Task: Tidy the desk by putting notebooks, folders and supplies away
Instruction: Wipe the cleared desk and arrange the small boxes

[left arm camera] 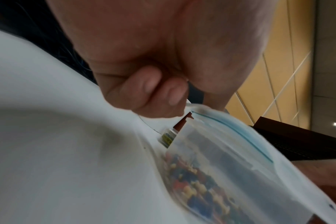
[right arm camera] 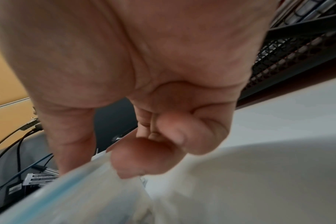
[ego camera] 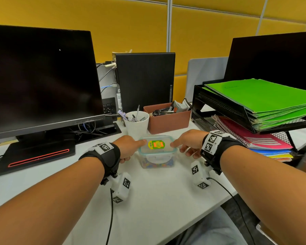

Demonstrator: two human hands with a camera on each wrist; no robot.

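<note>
A clear plastic container (ego camera: 157, 152) with a blue-rimmed lid and a green sticker stands on the white desk (ego camera: 157, 191), with colourful small supplies inside. My left hand (ego camera: 135, 147) is at its left side, thumb on the lid's edge and fingers curled beside the wall. My right hand (ego camera: 181, 146) mirrors it on the right, pinching the lid's edge. The left wrist view shows the left hand (left arm camera: 173, 97) at a corner of the container (left arm camera: 220, 159). In the right wrist view, the right hand (right arm camera: 144, 148) touches the blurred container (right arm camera: 77, 197).
Just behind the container stand a white cup of pens (ego camera: 136, 126) and a brown box (ego camera: 168, 121). A monitor (ego camera: 42, 82) fills the left, with a PC tower (ego camera: 145, 80) behind. At the right, a black mesh tray (ego camera: 219, 106) holds green folders (ego camera: 265, 101) over notebooks (ego camera: 254, 140).
</note>
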